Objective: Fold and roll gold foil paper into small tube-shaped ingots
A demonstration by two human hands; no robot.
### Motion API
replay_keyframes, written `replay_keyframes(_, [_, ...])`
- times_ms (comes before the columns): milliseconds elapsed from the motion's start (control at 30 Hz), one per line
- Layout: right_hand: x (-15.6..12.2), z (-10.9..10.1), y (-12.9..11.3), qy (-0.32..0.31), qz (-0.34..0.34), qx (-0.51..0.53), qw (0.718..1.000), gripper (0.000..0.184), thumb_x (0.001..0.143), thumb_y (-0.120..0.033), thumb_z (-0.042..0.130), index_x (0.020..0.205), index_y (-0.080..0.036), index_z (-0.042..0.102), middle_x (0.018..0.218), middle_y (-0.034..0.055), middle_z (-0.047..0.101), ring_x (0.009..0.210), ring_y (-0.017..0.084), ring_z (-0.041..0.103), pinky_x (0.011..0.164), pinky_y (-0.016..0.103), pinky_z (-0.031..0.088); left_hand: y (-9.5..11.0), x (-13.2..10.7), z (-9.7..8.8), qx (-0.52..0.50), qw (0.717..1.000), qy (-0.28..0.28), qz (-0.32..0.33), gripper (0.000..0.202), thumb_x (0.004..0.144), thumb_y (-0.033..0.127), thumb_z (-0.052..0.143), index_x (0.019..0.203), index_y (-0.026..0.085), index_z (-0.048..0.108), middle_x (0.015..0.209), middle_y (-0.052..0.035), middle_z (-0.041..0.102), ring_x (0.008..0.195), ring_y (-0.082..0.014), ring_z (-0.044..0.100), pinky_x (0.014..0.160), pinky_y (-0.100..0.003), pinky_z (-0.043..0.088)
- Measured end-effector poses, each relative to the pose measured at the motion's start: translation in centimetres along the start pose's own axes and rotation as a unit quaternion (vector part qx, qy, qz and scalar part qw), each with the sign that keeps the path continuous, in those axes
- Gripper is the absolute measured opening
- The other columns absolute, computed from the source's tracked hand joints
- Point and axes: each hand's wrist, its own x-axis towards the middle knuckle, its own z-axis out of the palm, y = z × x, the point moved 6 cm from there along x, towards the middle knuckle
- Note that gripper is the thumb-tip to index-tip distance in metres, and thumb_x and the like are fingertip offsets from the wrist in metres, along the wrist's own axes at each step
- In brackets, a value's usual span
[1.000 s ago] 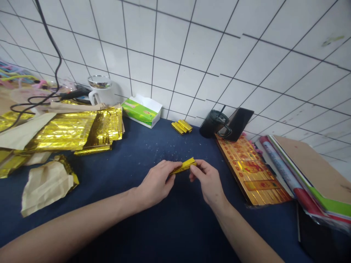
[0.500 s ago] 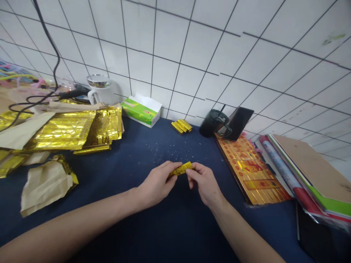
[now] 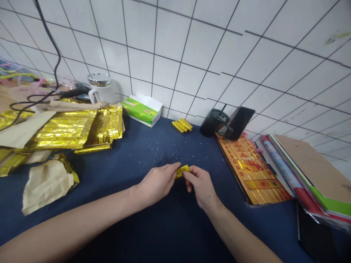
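A small folded strip of gold foil paper [image 3: 182, 171] is held between both hands over the dark blue table [image 3: 131, 160]. My left hand [image 3: 157, 182] is closed on its left end, the fingers laid along it and partly hiding it. Thumb and forefinger of my right hand [image 3: 201, 183] pinch the right end. Beyond the hands, near the wall, lies a little pile of similar folded gold pieces [image 3: 182, 125].
Stacked gold foil sheets [image 3: 63, 128] and a crumpled sheet [image 3: 48, 186] lie left. Along the wall stand a white mug [image 3: 101, 89], a green tissue pack [image 3: 142, 110], a black cup [image 3: 212, 124] and a phone [image 3: 240, 122]. Orange-gold printed packets [image 3: 252, 168] and folders [image 3: 315, 164] lie right.
My right hand has shifted slightly left, closer to my left hand. Less of the gold foil strip shows between them now.
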Motion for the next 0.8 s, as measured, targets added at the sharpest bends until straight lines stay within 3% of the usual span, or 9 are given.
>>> replay_keyframes(200, [0.2, -0.3, 0.1, 0.009, -0.005, -0.002, 1.0, 0.017, 0.07, -0.027, 0.057, 0.058, -0.017, 0.05, 0.044, -0.0074, 0.043, 0.035, 0.005, 0.035, 0.036, 0.02, 0.025, 0.3, 0.2, -0.1, -0.013, 0.999, -0.035, 0.008, 0.036, 0.08, 0.015, 0.039, 0.116, 0.016, 0.047, 0.099, -0.0077, 0.06, 0.086, -0.0176, 0.059, 0.077, -0.031, 0.048])
replay_keyframes(567, [0.1, 0.0, 0.1, 0.008, 0.004, -0.019, 1.0, 0.013, 0.069, -0.025, 0.056, 0.06, -0.017, 0.051, 0.044, -0.0077, 0.043, 0.034, 0.005, 0.035, 0.035, 0.019, 0.026, -0.9, 0.3, 0.2, -0.051, 0.998, -0.002, -0.049, 0.034, 0.082, 0.015, 0.034, 0.111, 0.017, 0.054, 0.099, -0.0054, 0.064, 0.087, -0.0174, 0.061, 0.079, -0.031, 0.047])
replay_keyframes(800, [0.2, 0.4, 0.3, -0.033, 0.009, -0.009, 0.999, 0.012, 0.071, -0.026, 0.056, 0.067, -0.015, 0.053, 0.048, -0.0061, 0.049, 0.036, 0.006, 0.042, 0.038, 0.02, 0.032, -0.6, 0.5, 0.1, -0.057, 0.997, -0.001, -0.046, 0.029, 0.083, 0.016, 0.038, 0.104, 0.017, 0.059, 0.097, -0.0043, 0.065, 0.086, -0.0161, 0.06, 0.08, -0.029, 0.047])
